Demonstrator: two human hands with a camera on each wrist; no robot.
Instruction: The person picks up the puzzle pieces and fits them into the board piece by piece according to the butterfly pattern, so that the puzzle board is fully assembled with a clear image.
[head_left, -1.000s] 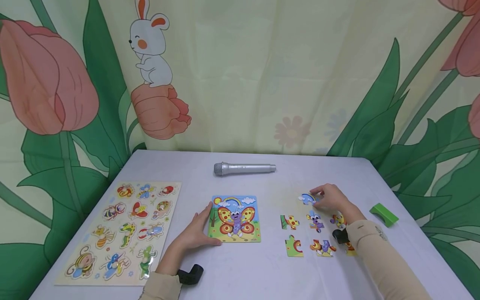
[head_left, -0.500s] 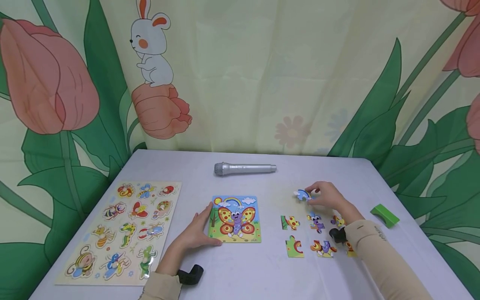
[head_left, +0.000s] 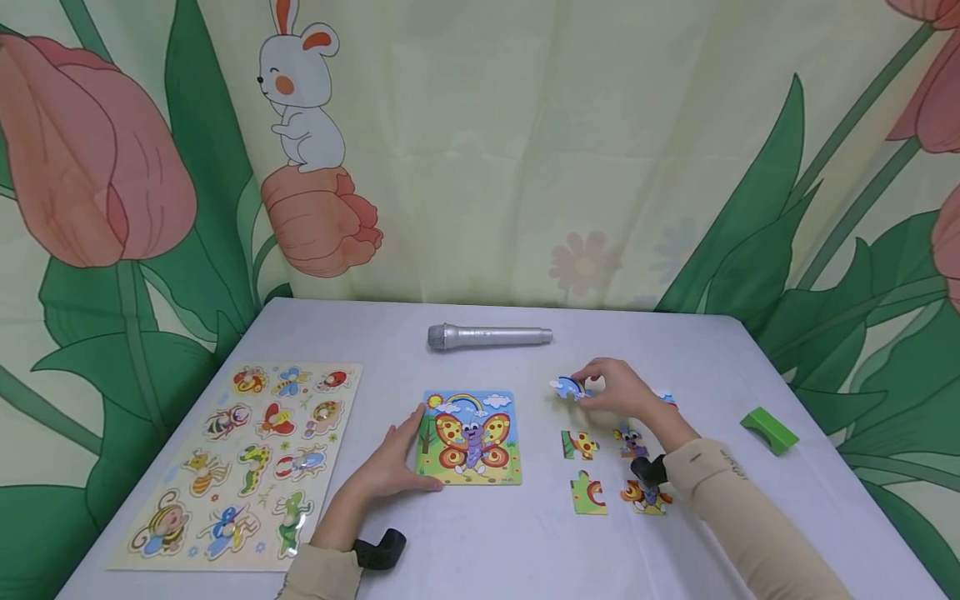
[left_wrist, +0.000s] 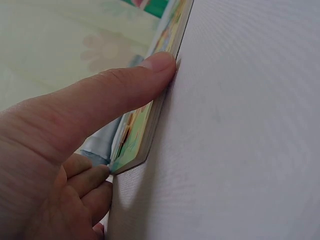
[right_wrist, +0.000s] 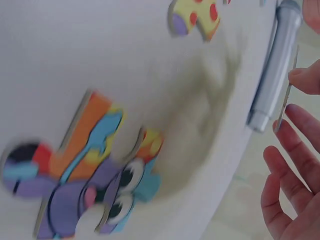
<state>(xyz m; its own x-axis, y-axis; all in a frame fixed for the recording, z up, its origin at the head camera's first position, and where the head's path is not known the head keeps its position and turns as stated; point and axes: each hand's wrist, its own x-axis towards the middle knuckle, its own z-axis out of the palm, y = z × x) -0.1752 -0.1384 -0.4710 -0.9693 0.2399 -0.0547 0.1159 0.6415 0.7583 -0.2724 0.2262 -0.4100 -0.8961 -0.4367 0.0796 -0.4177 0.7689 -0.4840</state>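
Observation:
My left hand [head_left: 393, 467] rests at the near left corner of a square butterfly picture board [head_left: 480, 446]. Its straight thumb touches the near edge, seen close in the left wrist view, and the other fingers lie by the left side. Raised above the table, my right hand [head_left: 618, 390] pinches a blue rainbow puzzle piece [head_left: 566, 387] between thumb and fingers. That piece shows edge-on as a thin line in the right wrist view. Beneath and beside this hand lie loose pieces: a yellow wing piece [head_left: 579, 444], a green corner piece [head_left: 588, 493] and a purple face piece [right_wrist: 100, 175].
A silver toy microphone [head_left: 491, 337] lies at the back of the white-covered table [head_left: 480, 550]. On the left is a large insect puzzle board [head_left: 285, 492]. A green arch block [head_left: 770, 431] sits at the right. The right forearm covers some loose pieces.
My right hand has lifted the rainbow puzzle piece and carried it left, toward the butterfly board. A piece with blue on it now shows behind the right wrist. My left hand has stayed put.

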